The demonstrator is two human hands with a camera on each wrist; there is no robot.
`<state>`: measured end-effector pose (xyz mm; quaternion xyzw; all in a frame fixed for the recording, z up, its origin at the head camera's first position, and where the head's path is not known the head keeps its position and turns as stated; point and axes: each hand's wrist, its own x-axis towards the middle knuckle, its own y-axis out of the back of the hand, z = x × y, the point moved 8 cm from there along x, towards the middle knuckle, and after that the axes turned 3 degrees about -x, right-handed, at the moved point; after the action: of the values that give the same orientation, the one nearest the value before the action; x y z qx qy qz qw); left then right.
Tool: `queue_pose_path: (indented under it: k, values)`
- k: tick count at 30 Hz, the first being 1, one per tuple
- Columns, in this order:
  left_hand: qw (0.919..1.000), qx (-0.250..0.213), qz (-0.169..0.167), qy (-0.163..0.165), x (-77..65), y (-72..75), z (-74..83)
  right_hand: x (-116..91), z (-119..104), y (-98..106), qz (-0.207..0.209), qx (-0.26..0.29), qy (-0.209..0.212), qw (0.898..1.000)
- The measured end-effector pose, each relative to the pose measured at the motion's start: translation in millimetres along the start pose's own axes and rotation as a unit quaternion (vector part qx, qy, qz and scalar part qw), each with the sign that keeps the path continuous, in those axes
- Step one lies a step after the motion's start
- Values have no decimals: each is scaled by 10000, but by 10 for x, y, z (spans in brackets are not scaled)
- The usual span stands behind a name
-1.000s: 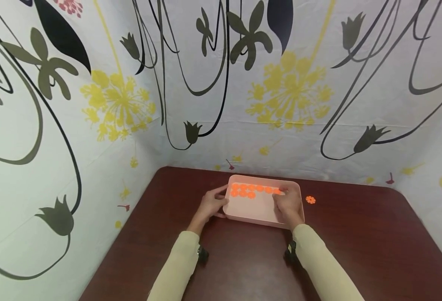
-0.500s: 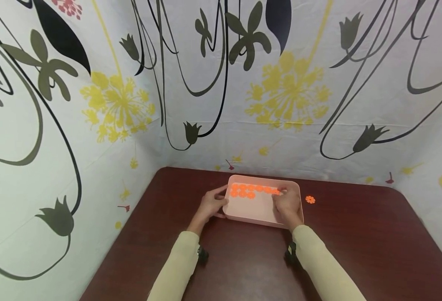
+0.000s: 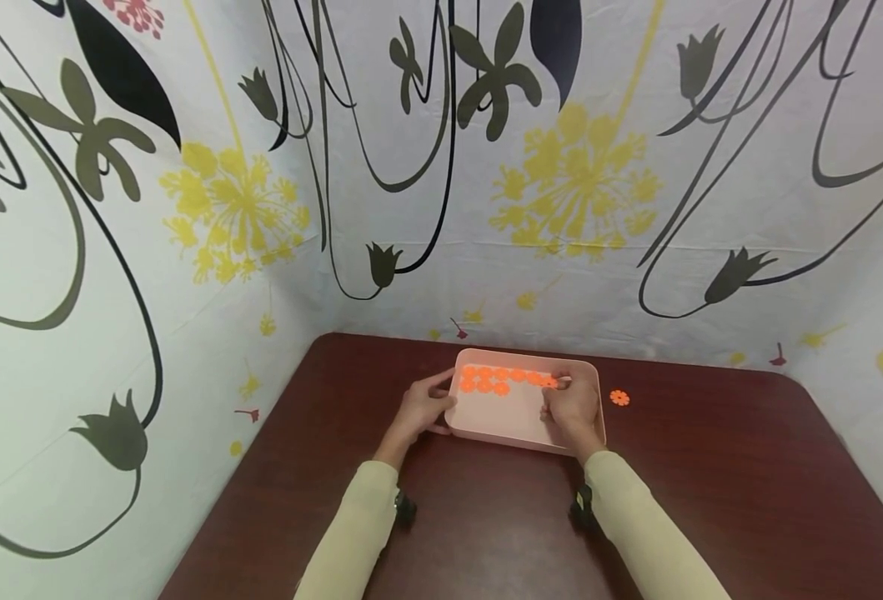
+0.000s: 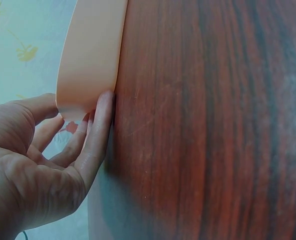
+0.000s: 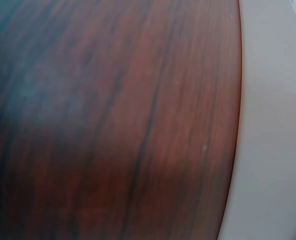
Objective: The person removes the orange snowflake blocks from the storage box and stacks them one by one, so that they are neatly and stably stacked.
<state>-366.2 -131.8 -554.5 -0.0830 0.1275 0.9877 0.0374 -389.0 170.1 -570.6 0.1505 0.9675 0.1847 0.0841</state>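
A shallow pale pink tray (image 3: 519,417) lies on the table, with orange flower-shaped discs (image 3: 484,374) lined up along its far side. My left hand (image 3: 418,407) grips the tray's left end. In the left wrist view, the thumb of that left hand (image 4: 43,165) is at the rim and its fingers lie along the outer wall (image 4: 90,60). Inside the tray at the right, my right hand (image 3: 574,406) has curled fingers at the last disc (image 3: 549,382) of the far row, partly covering it. The right wrist view shows only the tray's side wall (image 5: 273,110) and wood.
One loose orange flower-shaped disc (image 3: 619,398) lies on the dark red wooden table (image 3: 719,450), just right of the tray. A white floral-patterned cloth (image 3: 441,217) stands behind the table and along its sides.
My right hand has shifted slightly to the left, and the disc at its fingertips has moved left towards its neighbour in the row. The left hand stays on the tray.
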Motion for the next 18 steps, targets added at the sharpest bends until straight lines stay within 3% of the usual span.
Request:
queue_pose_path:
  k: [9,18]
  values:
    - [10000,0,35,64,8,-7,-2,18,-6,48,212,168,280,9992]
    - [9998,-208,-68,-12,35,-9,-36,-28,-14,88,258,616,227,9975]
